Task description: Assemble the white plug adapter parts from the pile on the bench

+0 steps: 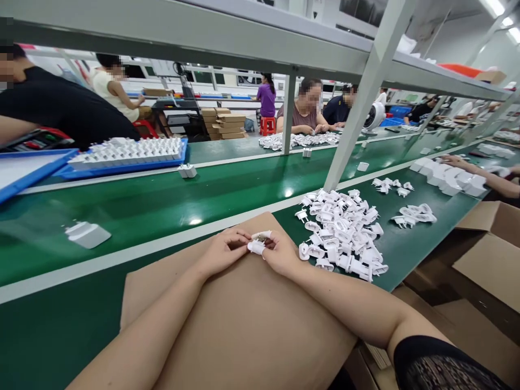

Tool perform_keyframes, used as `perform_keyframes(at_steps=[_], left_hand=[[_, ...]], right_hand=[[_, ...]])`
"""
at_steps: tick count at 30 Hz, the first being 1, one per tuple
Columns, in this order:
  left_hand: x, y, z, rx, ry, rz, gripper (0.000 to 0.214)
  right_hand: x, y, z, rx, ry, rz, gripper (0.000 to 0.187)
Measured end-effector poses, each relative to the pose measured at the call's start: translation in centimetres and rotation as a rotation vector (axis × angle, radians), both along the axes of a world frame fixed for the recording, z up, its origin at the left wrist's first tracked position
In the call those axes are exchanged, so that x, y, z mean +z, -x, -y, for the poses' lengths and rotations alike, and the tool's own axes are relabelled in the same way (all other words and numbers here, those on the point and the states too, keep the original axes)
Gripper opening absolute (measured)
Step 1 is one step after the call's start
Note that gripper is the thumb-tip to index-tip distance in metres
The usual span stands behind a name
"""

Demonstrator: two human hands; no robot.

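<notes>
**Plenty Left Loose**

The person's left hand [225, 253] and right hand [281, 253] were half-closed above a cardboard sheet [252, 319] on their lap, fingertips meeting on a small white plastic plug piece [255, 247]. A second pale piece [261, 235] sat just above it. The fingers hid most of both pieces, so how they fitted together, or whether they were joined at all, was hard to make out.

Beside the right hand, a large heap of white plug parts [337, 233] lay loose on the green surface [134, 200], apparently the bulk of the work left. Across the surface, rows of white adapters [125, 153] stood on a blue tray [122, 174], seemingly finished. At the right edge, a co-worker's hand [455, 161] rested by white blocks [447, 179], the arm cut off by the frame.
</notes>
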State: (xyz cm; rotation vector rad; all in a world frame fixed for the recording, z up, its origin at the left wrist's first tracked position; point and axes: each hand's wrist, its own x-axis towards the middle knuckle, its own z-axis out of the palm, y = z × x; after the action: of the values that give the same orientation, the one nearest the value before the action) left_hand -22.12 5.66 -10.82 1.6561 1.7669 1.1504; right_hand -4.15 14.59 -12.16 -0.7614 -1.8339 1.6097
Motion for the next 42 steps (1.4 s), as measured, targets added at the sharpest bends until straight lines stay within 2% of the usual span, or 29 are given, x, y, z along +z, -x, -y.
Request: perform_keyframes(at_steps=[8, 12, 20, 22, 26, 29, 32, 35, 37, 40, 42], left_hand=[[0.4, -0.1, 0.2, -0.019, 0.019, 0.015, 0.023], [0.8, -0.4, 0.5, -0.08, 0.033, 0.019, 0.021], [1.0, -0.1, 0.7, -0.11, 0.095, 0.079, 0.023], [0.8, 0.0, 0.6, -0.055, 0.106, 0.125, 0.029], [0.5, -0.2, -0.1, 0.152, 0.154, 0.229, 0.05], [0.8, -0.1, -1.1, 0.268, 0.255, 0.304, 0.065], [1.5, 0.3, -2.6, 0.34, 0.371, 0.299, 0.067], [2.9, 0.2, -4.7, 0.39, 0.422, 0.246, 0.066], [4.7, -0.5, -6.3, 0.417, 0.384, 0.225, 0.065], [8.9, -3.0, -8.0, 0.371, 0.158, 0.259, 0.059], [12.4, -5.1, -7.6, 0.286, -0.08, 0.331, 0.052]], right_hand=[[0.1, 0.2, 0.3, 0.008, 0.021, -0.061, 0.045], [0.3, 0.2, 0.6, 0.002, 0.04, -0.073, 0.046], [0.2, 0.3, 0.9, 0.035, 0.001, -0.091, 0.033], [-0.2, 0.4, 0.9, 0.033, -0.046, -0.07, 0.029], [-0.5, 0.3, 1.0, 0.074, -0.157, -0.004, 0.028], [0.1, 0.0, 1.1, 0.112, -0.233, 0.069, 0.034], [1.0, -0.5, 1.3, 0.148, -0.261, 0.144, 0.037], [1.6, -0.9, 1.5, 0.173, -0.276, 0.166, 0.034], [1.6, -1.0, 1.6, 0.181, -0.294, 0.167, 0.033], [1.3, -1.0, 1.6, 0.181, -0.314, 0.186, 0.03], [1.0, -0.9, 1.5, 0.18, -0.309, 0.184, 0.027]])
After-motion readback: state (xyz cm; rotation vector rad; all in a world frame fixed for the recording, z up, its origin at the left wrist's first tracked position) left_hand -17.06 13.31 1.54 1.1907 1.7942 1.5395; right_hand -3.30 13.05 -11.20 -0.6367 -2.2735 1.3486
